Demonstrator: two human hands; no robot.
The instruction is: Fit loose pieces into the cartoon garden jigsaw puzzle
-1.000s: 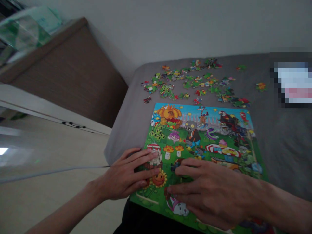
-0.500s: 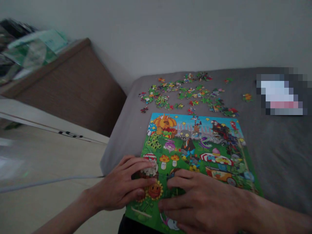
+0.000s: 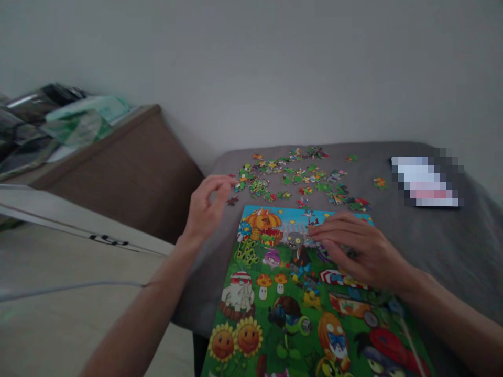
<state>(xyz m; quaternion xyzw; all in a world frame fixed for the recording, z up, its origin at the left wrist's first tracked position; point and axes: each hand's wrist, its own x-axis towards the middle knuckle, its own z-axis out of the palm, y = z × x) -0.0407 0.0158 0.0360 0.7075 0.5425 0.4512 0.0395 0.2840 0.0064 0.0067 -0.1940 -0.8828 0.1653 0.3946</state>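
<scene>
A colourful cartoon puzzle picture [image 3: 259, 309], with plants and zombies on it, lies flat in front of me. Many loose jigsaw pieces [image 3: 288, 179] are scattered beyond its far edge. My left hand [image 3: 208, 207] is raised at the left end of these pieces, its thumb and fingertips brought together. Whether a piece is between them is too small to tell. Over the upper right part of the picture hovers my right hand [image 3: 356, 243], fingers stretched and thumb apart, nothing visible in it. It covers part of the picture's far right area.
Grey cloth [image 3: 401, 246] covers the surface beneath the picture. A blurred-out device [image 3: 426, 180] lies at the right, with one orange piece [image 3: 380, 183] beside it. On the left, a brown cabinet [image 3: 129, 167] bears plastic bags [image 3: 84, 123]. A pale cable [image 3: 78, 287] runs below.
Both hands have left the lower part of the picture. My left hand moved up toward the loose pieces, my right up over the picture's far part. The view has tilted up.
</scene>
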